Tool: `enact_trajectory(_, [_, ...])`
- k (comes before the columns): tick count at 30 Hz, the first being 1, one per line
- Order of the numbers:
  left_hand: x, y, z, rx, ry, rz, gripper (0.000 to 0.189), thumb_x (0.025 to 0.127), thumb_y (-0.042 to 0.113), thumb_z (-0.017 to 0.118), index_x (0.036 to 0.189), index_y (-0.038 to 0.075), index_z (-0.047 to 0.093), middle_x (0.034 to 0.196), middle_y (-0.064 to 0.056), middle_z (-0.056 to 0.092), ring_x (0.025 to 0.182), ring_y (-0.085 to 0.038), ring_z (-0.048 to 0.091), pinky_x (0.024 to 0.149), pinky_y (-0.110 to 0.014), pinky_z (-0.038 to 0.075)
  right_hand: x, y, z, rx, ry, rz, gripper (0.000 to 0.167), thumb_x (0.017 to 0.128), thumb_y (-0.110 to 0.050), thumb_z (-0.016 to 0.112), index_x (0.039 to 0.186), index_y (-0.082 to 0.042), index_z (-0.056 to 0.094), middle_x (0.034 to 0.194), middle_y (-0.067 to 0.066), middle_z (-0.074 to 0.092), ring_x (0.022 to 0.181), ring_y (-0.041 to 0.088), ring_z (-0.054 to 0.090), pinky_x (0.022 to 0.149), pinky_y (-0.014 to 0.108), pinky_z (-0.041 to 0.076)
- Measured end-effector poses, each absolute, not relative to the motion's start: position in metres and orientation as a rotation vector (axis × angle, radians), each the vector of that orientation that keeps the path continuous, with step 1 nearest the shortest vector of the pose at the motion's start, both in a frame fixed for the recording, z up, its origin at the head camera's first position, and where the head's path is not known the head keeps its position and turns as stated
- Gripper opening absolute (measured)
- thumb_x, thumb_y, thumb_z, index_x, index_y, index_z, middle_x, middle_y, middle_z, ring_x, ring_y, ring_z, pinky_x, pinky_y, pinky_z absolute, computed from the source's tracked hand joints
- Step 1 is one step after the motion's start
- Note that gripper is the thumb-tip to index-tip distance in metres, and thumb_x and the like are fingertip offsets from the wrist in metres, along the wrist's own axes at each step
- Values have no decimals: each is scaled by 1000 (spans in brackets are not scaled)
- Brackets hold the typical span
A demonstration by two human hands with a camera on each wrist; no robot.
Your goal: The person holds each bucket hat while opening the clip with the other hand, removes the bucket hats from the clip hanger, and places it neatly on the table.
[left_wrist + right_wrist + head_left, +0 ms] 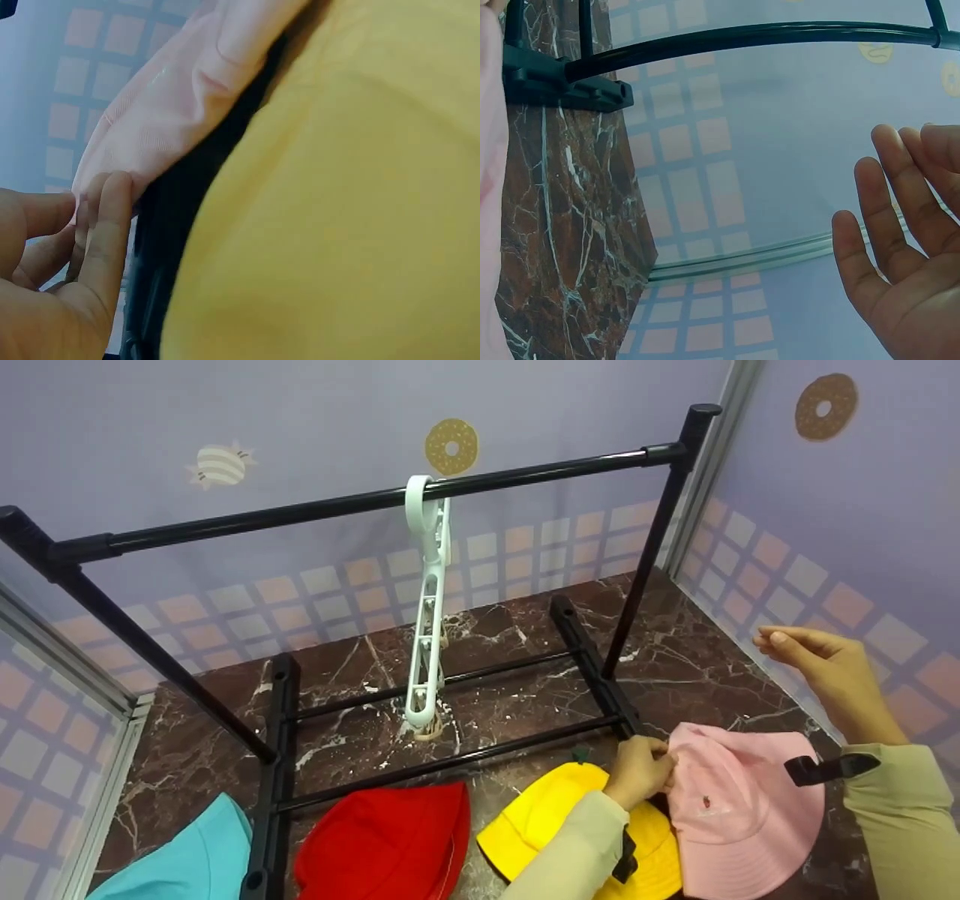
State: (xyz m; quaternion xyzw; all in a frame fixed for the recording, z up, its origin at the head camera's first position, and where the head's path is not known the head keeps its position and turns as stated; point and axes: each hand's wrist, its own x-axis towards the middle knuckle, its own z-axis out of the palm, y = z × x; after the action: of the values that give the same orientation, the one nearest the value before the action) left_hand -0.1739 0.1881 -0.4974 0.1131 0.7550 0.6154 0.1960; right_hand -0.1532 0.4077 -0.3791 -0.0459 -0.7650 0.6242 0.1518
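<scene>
My left hand (640,771) pinches the left edge of a pink bucket hat (739,810), which has a small red motif on its front. In the left wrist view the thumb and fingertips meet at the fabric edge of the pink hat (161,124). A yellow bucket hat (555,810) lies under the left forearm, partly covered by it. My right hand (836,671) is raised in the air above and right of the pink hat, holding nothing. Its fingers look loosely extended in the right wrist view.
A black rack (300,514) stands on the dark marbled surface (495,637). A white multi-slot hanger (427,637) hangs down from its top bar. A red hat (382,840) and a light blue hat (195,855) lie along the front. Patterned walls (330,420) enclose the back and sides.
</scene>
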Motion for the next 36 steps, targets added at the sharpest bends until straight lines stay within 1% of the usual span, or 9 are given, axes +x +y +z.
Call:
enact_trajectory(3, [-172, 189, -500, 333, 2094, 1718, 10, 88, 0, 64, 95, -2, 71, 63, -9, 67, 53, -15, 65, 51, -23, 55, -154, 407, -382, -121, -2180, 1806, 32, 94, -15, 62, 120, 3, 63, 99, -8, 75, 91, 3, 69, 85, 9, 47])
enact_trajectory(7, [-170, 189, -503, 427, 2135, 1650, 14, 89, 0, 61, 99, 0, 71, 67, -6, 67, 56, -11, 64, 52, -17, 52, -155, 405, -384, -120, -2191, 1787, 32, 94, -15, 62, 120, 3, 63, 99, -9, 74, 90, 3, 70, 84, 9, 48])
enact_trajectory(14, [-169, 185, -506, 689, 2210, 1421, 24, 95, 4, 54, 114, 5, 68, 76, -1, 64, 59, -2, 52, 55, -10, 45, -155, 404, -388, -108, -2213, 1761, 28, 94, -16, 61, 118, -1, 66, 97, -10, 74, 89, 2, 69, 83, 9, 48])
enact_trajectory(18, [-171, 181, -505, 956, 2330, 1194, 25, 96, 9, 51, 115, 9, 67, 76, 1, 57, 56, -3, 42, 52, -10, 34, -154, 406, -392, -138, -2253, 1732, 29, 94, -18, 61, 118, -3, 67, 97, -13, 74, 89, 0, 69, 83, 8, 47])
enact_trajectory(20, [-172, 179, -505, 1013, 2362, 1138, 28, 96, 11, 51, 119, 11, 66, 80, 2, 58, 55, -5, 41, 53, -10, 33, -154, 408, -395, -141, -2283, 1726, 30, 95, -20, 60, 120, -4, 66, 97, -14, 74, 89, -1, 68, 82, 7, 46])
enact_trajectory(24, [-173, 173, -504, 1025, 2359, 1094, 34, 95, 13, 53, 127, 13, 63, 104, 7, 68, 77, 1, 56, 69, -7, 41, -153, 411, -401, -170, -2360, 1700, 32, 96, -24, 59, 122, -8, 65, 98, -16, 73, 91, -3, 68, 81, 8, 46])
enact_trajectory(27, [-175, 168, -503, 1037, 2326, 1047, 32, 95, 17, 55, 127, 13, 64, 119, 6, 67, 100, 3, 58, 83, -8, 43, -153, 411, -406, -199, -2444, 1634, 35, 97, -29, 56, 125, -10, 63, 100, -19, 72, 94, -5, 66, 81, 8, 45])
enact_trajectory(28, [-176, 166, -502, 1044, 2316, 1029, 32, 96, 18, 55, 127, 14, 64, 120, 7, 66, 102, 2, 58, 83, -8, 43, -153, 411, -407, -200, -2476, 1594, 36, 97, -31, 55, 126, -11, 63, 101, -20, 72, 95, -6, 65, 81, 8, 45])
enact_trajectory(36, [-181, 161, -491, 1177, 2427, 807, 29, 101, 26, 47, 121, 23, 68, 111, 13, 69, 84, 3, 56, 73, -8, 41, -157, 408, -412, -105, -2504, 1555, 33, 98, -27, 55, 126, -12, 64, 103, -16, 72, 95, -7, 65, 74, 13, 48])
